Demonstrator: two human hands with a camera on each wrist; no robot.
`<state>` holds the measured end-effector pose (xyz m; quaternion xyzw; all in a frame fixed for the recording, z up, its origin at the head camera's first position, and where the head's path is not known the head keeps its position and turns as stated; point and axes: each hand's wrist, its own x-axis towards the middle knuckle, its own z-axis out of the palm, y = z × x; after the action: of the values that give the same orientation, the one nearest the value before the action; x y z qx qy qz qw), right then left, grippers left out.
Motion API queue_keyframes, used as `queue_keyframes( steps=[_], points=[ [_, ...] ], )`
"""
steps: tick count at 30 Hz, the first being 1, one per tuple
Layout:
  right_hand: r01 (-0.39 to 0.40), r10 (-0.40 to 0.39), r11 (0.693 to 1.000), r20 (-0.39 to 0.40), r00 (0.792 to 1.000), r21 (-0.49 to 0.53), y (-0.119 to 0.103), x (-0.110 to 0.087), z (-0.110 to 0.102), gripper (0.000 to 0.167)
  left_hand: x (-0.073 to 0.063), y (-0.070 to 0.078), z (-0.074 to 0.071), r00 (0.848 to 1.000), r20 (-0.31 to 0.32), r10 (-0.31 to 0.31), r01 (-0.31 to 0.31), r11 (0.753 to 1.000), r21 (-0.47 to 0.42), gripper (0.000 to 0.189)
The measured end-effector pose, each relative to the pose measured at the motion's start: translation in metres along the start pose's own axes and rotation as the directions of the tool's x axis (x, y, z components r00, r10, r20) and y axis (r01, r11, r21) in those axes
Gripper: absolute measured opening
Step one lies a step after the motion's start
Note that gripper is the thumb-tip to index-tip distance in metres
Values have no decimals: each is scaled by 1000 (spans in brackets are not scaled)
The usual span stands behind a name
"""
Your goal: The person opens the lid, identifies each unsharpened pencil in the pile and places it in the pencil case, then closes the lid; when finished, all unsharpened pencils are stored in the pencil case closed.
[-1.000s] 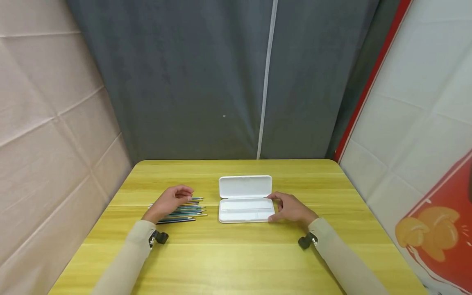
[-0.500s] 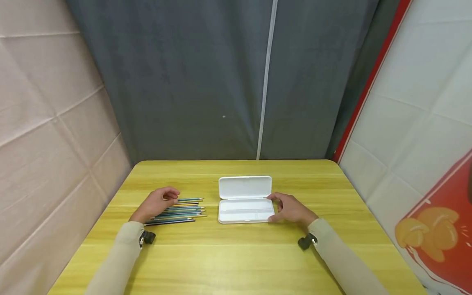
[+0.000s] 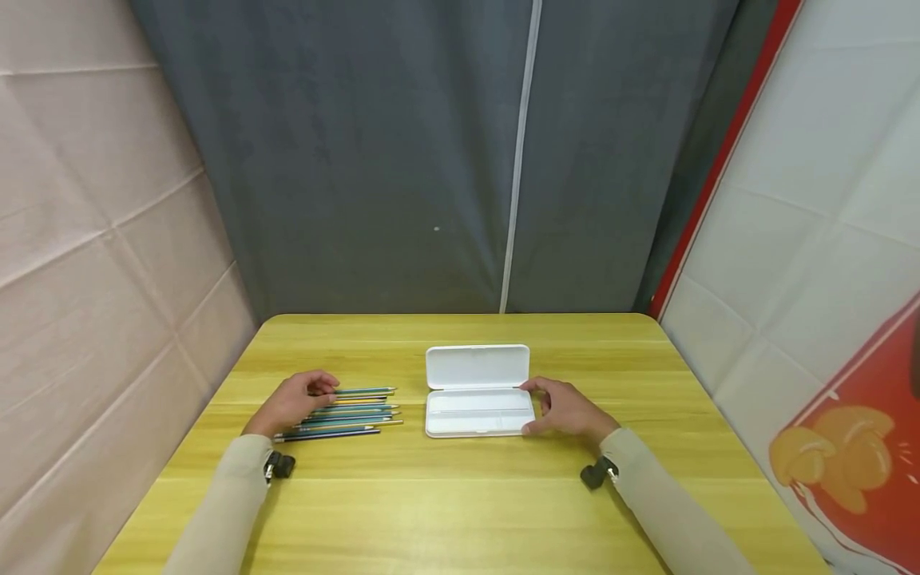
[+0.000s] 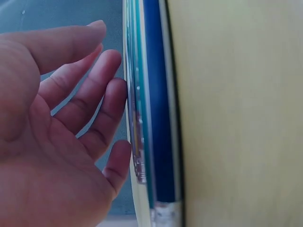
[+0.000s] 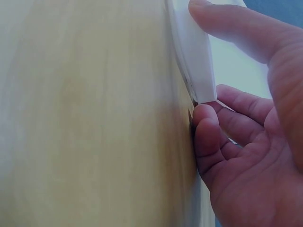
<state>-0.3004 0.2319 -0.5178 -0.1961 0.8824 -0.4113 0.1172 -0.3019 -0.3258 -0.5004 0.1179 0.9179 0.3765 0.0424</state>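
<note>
Left hand point(image 3: 295, 402), loosely parted and holding nothing, hovers at the pencils point(image 3: 359, 413), right hand point(image 3: 571, 410) gripping the white case point(image 3: 474, 424): a pickup seems the step, needing a pinch next.

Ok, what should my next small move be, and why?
I'd probably pinch one of the pencils with your left hand: it's right by them, thumb and fingers apart, with nothing visible between. Your right hand is at the right end of the white case, which lies open with no pencils showing inside.
</note>
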Motion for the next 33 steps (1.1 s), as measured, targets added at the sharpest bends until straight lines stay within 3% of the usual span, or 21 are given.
queue_keyframes(
  steps=[17, 25, 33],
  points=[
    [5, -5, 1000, 4, 1000, 6, -2, 0, -1, 80, 2, 1, 4, 1000, 12, 7, -8, 998, 60, 20],
    [-1, 1, 1000, -1, 1000, 1, -1, 1, 0, 81, 3, 2, 6, 1000, 2, 16, -16, 998, 54, 20],
    [1, -1, 1000, 6, 1000, -14, 0, 1, 0, 81, 3, 2, 7, 1000, 12, -13, 13, 1000, -2, 22]
  ],
)
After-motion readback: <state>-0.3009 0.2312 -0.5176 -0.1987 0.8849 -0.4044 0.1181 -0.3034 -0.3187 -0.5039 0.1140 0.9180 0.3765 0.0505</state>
